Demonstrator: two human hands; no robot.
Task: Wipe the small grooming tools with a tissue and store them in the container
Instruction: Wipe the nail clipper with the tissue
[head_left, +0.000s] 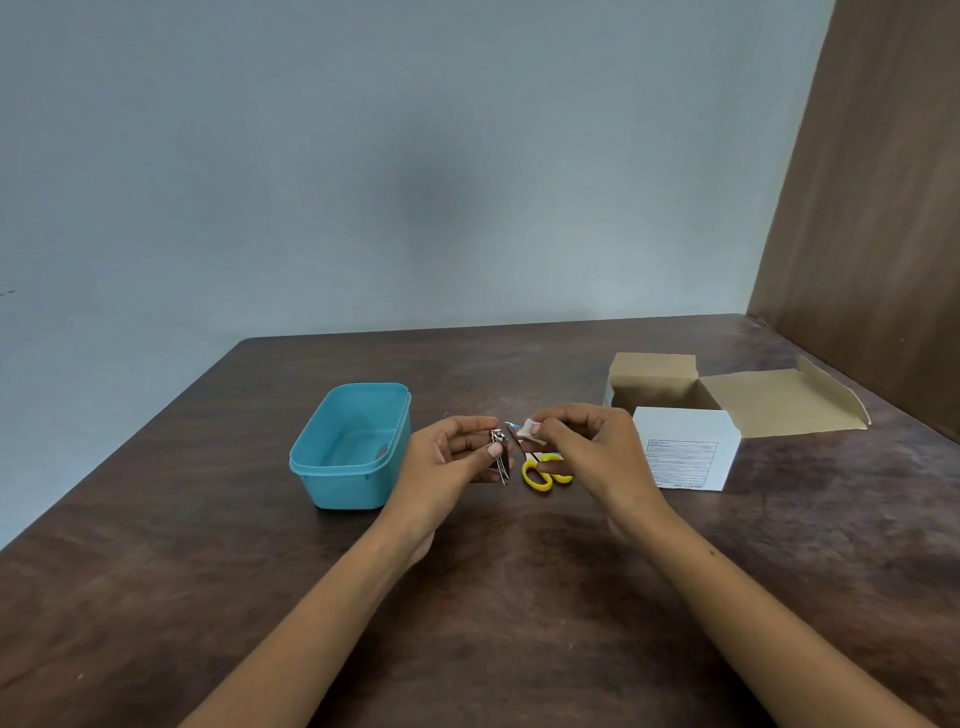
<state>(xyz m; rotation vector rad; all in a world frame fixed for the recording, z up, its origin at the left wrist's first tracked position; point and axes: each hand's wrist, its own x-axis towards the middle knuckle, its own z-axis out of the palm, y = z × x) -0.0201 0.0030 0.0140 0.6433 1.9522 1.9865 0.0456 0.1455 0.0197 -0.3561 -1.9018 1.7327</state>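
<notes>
Pinching a nail clipper (500, 457) upright between thumb and fingers of the left hand (447, 462), probably to steady it and turn its lever toward the wipe. Gripping a folded tissue (530, 430) in the curled fingertips of the right hand (587, 447), pressing it to the raised lever. Working above the scissors (540, 474), lying yellow-handled on the table (519, 597), waiting their turn by the look of it. Keeping the blue tub (311, 462) open just left, handy for storing. Standing to the right, an opened white box (685, 457). Behind, a plain grey wall (363, 156); at right, a wooden panel (872, 208).
</notes>
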